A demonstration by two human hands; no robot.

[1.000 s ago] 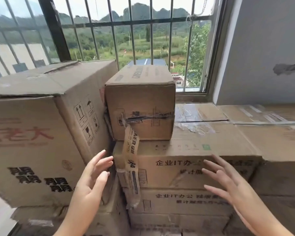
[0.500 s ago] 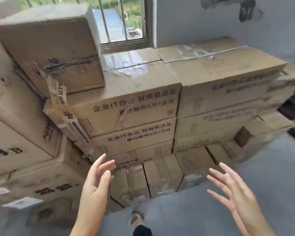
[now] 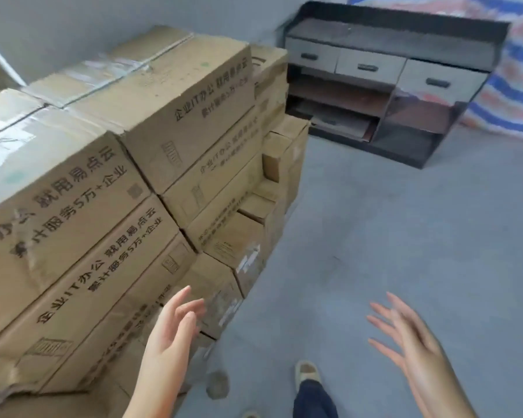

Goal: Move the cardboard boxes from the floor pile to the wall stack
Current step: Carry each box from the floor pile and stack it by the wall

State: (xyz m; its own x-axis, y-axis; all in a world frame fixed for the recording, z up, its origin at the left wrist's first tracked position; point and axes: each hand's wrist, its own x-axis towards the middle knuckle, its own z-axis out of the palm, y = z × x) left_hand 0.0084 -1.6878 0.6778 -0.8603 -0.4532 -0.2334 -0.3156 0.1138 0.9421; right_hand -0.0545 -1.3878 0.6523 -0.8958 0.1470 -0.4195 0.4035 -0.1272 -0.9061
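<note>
A wall stack of brown cardboard boxes (image 3: 169, 122) with black printed text fills the left half of the view, several layers high, with smaller boxes (image 3: 239, 245) stepped down at its right end. My left hand (image 3: 175, 324) hovers in front of the stack's lower boxes, fingers straight, holding nothing. Over the bare grey floor my right hand (image 3: 405, 333) is raised with its fingers spread, also empty. No floor pile shows in this view.
A dark cabinet (image 3: 384, 76) with three grey drawers and open shelves stands against the far wall. A striped tarp (image 3: 514, 86) hangs at the right. Grey concrete floor (image 3: 405, 221) stretches between. My foot (image 3: 307, 372) is at the bottom.
The view has swung right, away from the window and the small box on top, toward the stack's right end and the cabinet. Both hands stayed open and empty.
</note>
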